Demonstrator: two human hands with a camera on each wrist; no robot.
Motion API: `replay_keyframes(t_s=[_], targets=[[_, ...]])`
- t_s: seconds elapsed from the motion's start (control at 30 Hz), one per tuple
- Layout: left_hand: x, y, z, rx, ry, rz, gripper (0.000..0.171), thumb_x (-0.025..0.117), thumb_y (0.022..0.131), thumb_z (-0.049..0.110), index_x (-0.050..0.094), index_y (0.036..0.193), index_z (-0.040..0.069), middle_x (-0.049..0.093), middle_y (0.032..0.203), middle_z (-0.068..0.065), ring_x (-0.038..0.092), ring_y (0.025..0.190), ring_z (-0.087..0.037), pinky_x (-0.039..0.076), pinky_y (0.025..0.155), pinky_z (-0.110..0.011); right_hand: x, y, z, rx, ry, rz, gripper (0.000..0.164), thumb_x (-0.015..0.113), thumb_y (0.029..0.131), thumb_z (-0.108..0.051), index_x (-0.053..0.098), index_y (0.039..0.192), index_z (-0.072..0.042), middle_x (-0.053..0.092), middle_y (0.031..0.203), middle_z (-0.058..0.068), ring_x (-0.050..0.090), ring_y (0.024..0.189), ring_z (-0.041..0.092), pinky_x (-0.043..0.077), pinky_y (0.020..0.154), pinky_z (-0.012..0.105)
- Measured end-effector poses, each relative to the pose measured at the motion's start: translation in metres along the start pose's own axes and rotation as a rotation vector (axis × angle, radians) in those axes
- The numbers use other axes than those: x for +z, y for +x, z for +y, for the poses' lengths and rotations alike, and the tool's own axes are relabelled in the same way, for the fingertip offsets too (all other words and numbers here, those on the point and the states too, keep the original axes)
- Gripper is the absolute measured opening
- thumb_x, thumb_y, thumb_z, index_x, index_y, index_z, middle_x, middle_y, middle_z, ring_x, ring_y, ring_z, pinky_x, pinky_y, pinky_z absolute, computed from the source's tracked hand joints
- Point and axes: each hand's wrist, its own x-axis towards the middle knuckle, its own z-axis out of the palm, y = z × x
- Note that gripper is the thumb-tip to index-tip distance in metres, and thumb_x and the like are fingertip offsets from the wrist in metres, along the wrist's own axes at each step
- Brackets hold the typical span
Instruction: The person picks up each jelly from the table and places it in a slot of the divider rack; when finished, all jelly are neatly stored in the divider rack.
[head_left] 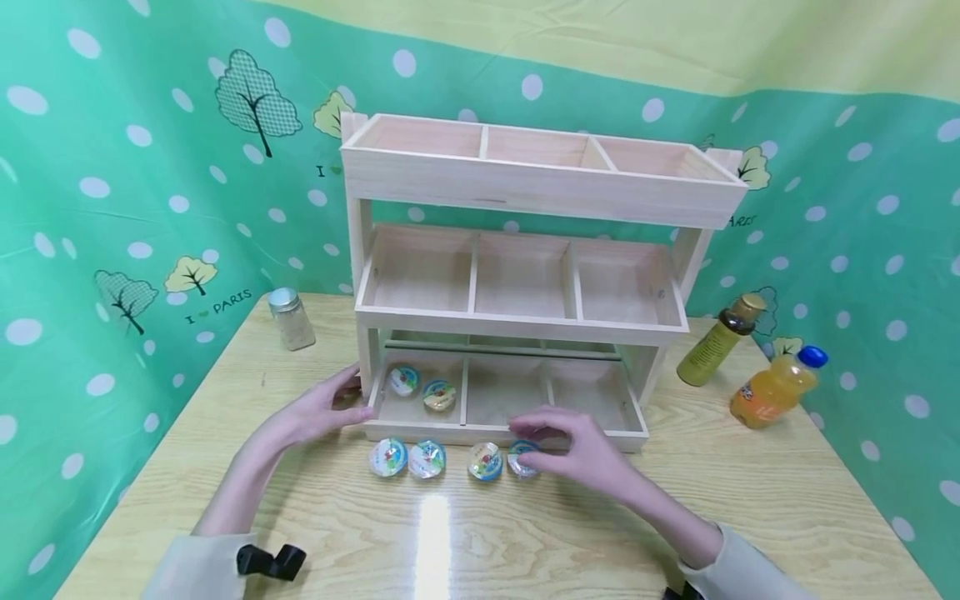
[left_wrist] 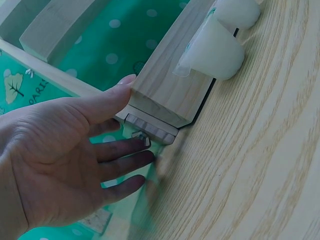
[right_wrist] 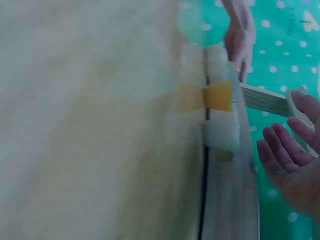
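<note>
My left hand point(head_left: 315, 410) is at the left front corner of the wooden rack's lowest tier. Its thumb touches the corner of the front board point(left_wrist: 170, 75), and the other fingers extend loosely beside it. My right hand point(head_left: 576, 450) hovers with bent fingers over the rightmost small jelly cup point(head_left: 522, 459), partly covering it; contact cannot be made out. In the right wrist view this hand point(right_wrist: 295, 165) appears empty. Other sealed jelly cups, one yellowish point(head_left: 485, 462), stand in a row along the rack's front. Two more, a white cup point(head_left: 404, 381) and a yellowish cup point(head_left: 439, 396), lie in the lowest left compartment.
The three-tier wooden rack point(head_left: 517, 323) stands mid-table, each tier split into three compartments. At the back left is a silver-lidded jar point(head_left: 292, 319). On the right stand a green-labelled bottle point(head_left: 716, 343) and an orange drink bottle point(head_left: 772, 389). Polka-dot cloth point(head_left: 180, 167) hangs behind.
</note>
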Motion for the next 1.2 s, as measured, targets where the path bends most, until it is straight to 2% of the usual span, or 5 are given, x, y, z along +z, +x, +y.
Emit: replay_keyframes(t_s=[0.17, 0.43, 0.77, 1.07, 1.2], targets=[[0.0, 0.0, -0.001, 0.009, -0.001, 0.005, 0.088, 0.068, 0.099, 0.03, 0.016, 0.163, -0.002, 0.039, 0.156, -0.037, 0.04, 0.144, -0.056, 0.034, 0.118, -0.07, 0.001, -0.014, 0.004, -0.036, -0.108, 0.051, 0.044, 0.085, 0.083, -0.02, 0.073, 0.125, -0.015, 0.076, 0.118, 0.001, 0.074, 0.102, 0.017, 0.062, 0.095, 0.031], [0.0, 0.0, -0.001, 0.004, -0.012, 0.002, 0.089, 0.068, 0.099, 0.03, 0.015, 0.163, -0.002, 0.038, 0.156, -0.037, 0.039, 0.144, -0.056, 0.034, 0.118, -0.07, -0.002, -0.023, 0.01, -0.059, -0.238, 0.085, 0.045, 0.09, 0.077, -0.015, 0.075, 0.12, -0.012, 0.078, 0.11, 0.003, 0.074, 0.092, 0.015, 0.063, 0.085, 0.026], [0.0, 0.0, -0.001, 0.007, -0.007, 0.003, 0.089, 0.068, 0.099, 0.03, 0.014, 0.163, -0.002, 0.038, 0.156, -0.038, 0.038, 0.144, -0.057, 0.034, 0.118, -0.07, -0.005, -0.026, 0.012, -0.054, -0.368, 0.056, 0.047, 0.089, 0.079, -0.025, 0.074, 0.122, -0.011, 0.079, 0.108, 0.001, 0.075, 0.091, 0.013, 0.065, 0.082, 0.03], [0.0, 0.0, -0.001, 0.002, -0.017, 0.0, 0.09, 0.068, 0.099, 0.03, 0.013, 0.164, -0.001, 0.036, 0.158, -0.037, 0.037, 0.145, -0.056, 0.034, 0.118, -0.07, 0.0, -0.02, 0.01, -0.077, -0.564, 0.026, 0.054, 0.088, 0.078, -0.042, 0.074, 0.125, -0.017, 0.08, 0.113, -0.001, 0.078, 0.097, 0.013, 0.065, 0.084, 0.03], [0.0, 0.0, -0.001, -0.002, -0.015, -0.001, 0.09, 0.068, 0.1, 0.031, 0.013, 0.164, 0.0, 0.036, 0.158, -0.037, 0.037, 0.145, -0.056, 0.033, 0.118, -0.071, 0.005, -0.016, 0.009, -0.078, -0.628, 0.011, 0.056, 0.087, 0.078, -0.046, 0.074, 0.125, -0.02, 0.08, 0.112, -0.002, 0.074, 0.084, 0.006, 0.064, 0.077, 0.028]])
